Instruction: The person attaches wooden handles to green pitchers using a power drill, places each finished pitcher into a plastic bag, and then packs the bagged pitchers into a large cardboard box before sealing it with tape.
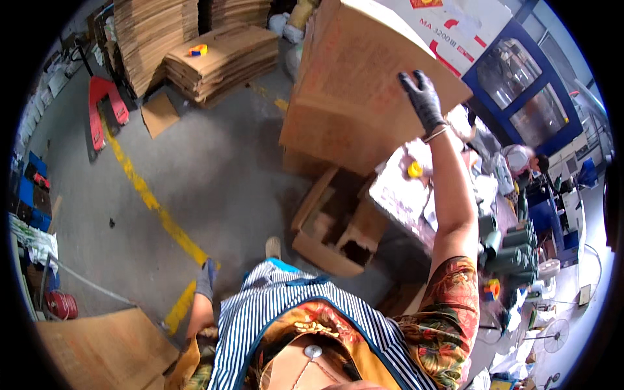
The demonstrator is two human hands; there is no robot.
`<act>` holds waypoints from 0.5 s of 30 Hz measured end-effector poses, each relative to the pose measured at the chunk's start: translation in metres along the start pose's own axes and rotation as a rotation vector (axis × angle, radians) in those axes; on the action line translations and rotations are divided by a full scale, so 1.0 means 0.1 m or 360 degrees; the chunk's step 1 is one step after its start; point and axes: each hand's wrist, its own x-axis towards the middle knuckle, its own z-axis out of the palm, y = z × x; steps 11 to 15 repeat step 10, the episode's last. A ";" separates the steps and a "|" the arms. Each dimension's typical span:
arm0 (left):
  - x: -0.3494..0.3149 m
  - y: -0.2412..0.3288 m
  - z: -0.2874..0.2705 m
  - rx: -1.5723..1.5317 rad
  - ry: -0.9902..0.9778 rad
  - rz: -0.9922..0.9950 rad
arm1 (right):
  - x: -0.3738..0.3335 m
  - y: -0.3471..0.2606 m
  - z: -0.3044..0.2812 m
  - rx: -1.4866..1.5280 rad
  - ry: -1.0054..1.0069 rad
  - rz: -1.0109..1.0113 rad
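Observation:
My right hand (424,104), in a dark grey glove, reaches out with its fingers spread and lies against the side of a tall brown cardboard carton (364,91). It does not wrap round the carton. My left hand (205,279), also gloved, hangs low by my left side, away from the carton. Its fingers look stretched out and hold nothing that I can see. Below the tall carton, an open cardboard box (312,240) stands on the floor near my feet, its inside partly in shadow. A small yellow roll (415,169) sits on the white-covered table beside my right forearm.
Flattened cardboard is stacked (221,62) at the far left, beside a red pallet jack (107,107). A yellow line (149,198) crosses the grey floor. Cardboard (110,348) stands at lower left. Dark green cylinders (513,253) and a blue-framed machine (523,84) are to the right.

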 end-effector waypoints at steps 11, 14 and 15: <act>1.15 3.07 2.42 0.0018 -0.0851 0.0872 | 2.00 1.30 0.11 -0.0843 -0.0438 0.0911; 1.15 3.07 2.42 0.0018 -0.0851 0.0872 | 2.00 1.30 0.11 -0.0843 -0.0438 0.0911; 1.15 3.07 2.42 0.0018 -0.0851 0.0872 | 2.00 1.30 0.11 -0.0843 -0.0438 0.0911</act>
